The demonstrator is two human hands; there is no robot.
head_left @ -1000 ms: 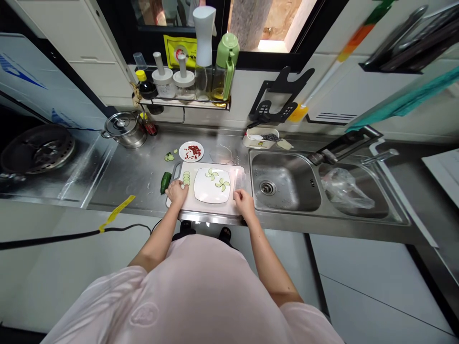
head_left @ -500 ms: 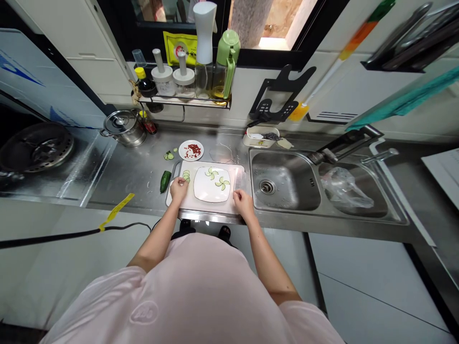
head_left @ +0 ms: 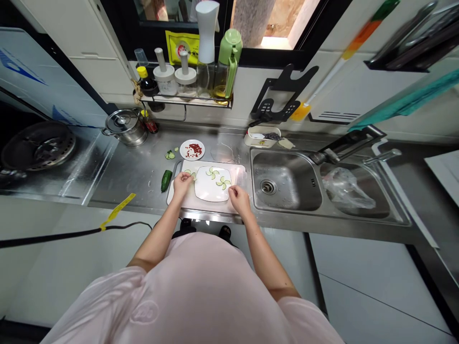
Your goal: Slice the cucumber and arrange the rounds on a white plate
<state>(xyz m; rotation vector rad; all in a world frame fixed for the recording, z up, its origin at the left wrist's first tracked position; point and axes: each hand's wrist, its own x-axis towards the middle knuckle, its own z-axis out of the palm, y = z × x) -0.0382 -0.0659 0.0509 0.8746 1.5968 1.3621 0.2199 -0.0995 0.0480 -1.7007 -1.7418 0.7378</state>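
Both hands are working low over the cutting board (head_left: 193,206), and the step in hand is looking like the handling and arranging of cut cucumber. The white plate (head_left: 211,194) is sitting on the board between the hands, carrying two petal-like clusters, one toward the far edge (head_left: 213,173) and one farther right (head_left: 223,183). The left hand (head_left: 180,186) is reaching in at the board's left side, fingers bending toward the loose slices (head_left: 191,172) just left of the plate. Its thumb and forefinger are lying near each other; at this size I cannot tell whether they are closing fully or pinching a slice. The right hand (head_left: 241,200) is hovering by the plate's right edge, fingers curling in and tips gathering close; whether they are touching the rim or holding a small piece is not showing. By my judgement, slices this thin are calling for a light fingertip pinch, with the wrist staying clear of the finished clusters. The whole cucumber piece (head_left: 166,181) is lying left of the board, with scraps (head_left: 169,154) lying beyond it. On the far side, a small plate (head_left: 182,152) is holding chopped red bits (head_left: 194,151).
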